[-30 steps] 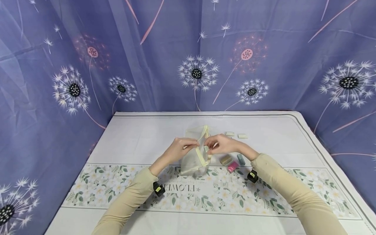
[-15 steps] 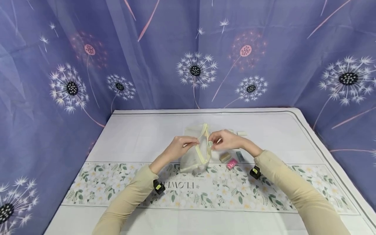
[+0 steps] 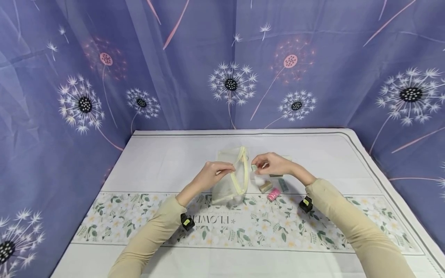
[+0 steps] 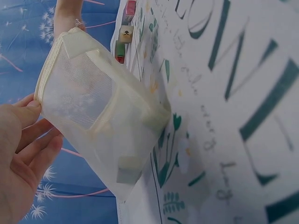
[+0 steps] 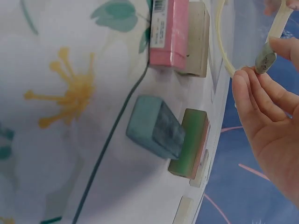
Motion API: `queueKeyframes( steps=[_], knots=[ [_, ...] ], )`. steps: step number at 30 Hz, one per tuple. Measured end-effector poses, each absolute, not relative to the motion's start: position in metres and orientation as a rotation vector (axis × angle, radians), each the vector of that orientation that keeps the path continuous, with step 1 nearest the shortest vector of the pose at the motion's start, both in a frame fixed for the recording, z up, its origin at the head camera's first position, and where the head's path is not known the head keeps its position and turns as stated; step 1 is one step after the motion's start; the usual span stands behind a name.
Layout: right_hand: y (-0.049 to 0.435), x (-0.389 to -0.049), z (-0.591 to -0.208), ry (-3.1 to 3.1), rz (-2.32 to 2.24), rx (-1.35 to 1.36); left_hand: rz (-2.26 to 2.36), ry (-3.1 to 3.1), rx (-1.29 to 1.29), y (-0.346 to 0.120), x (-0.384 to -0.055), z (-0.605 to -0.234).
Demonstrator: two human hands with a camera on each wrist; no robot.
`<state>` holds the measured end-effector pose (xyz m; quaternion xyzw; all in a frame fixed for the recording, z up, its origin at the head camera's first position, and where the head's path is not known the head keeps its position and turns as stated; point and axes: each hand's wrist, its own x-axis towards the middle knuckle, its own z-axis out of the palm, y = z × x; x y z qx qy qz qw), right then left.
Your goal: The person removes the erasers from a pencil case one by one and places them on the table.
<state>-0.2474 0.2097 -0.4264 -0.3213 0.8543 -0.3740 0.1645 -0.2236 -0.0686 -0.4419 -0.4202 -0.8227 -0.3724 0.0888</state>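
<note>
My left hand (image 3: 213,174) pinches the rim of a pale yellow mesh zip pouch (image 4: 88,70), holding its mouth apart toward the right. Through the mesh, a pale green block (image 4: 128,169) shows near the bottom. Just right of the pouch's mouth, my right hand (image 3: 272,164) pinches a small grey-green block (image 5: 265,58) between thumb and fingers. A whitish, see-through blur (image 3: 258,178) shows below those fingers in the head view. Close under this hand lie a pink block with a barcode label (image 5: 170,35), a beige block (image 5: 197,42), a teal block (image 5: 156,126) and a green block (image 5: 189,142).
A white table cover (image 3: 167,162) with a floral band (image 3: 146,220) lies under everything. Pale blocks (image 5: 183,210) lie farther back, partly hidden by the right hand in the head view. A blue dandelion-print curtain (image 3: 187,77) closes off the back and sides.
My right hand has moved right, from the pouch's mouth to over the loose blocks, with the grey-green block still in its fingers. The left hand keeps its grip on the pouch.
</note>
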Motion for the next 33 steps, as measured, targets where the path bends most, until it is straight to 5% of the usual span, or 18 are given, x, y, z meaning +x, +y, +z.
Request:
queueKeyframes(
  steps=[33],
  knots=[
    [0.24,-0.26,-0.448,2.527,-1.039,-0.886,-1.101,-2.428,-1.279,-0.067,-0.224,-0.446]
  ],
)
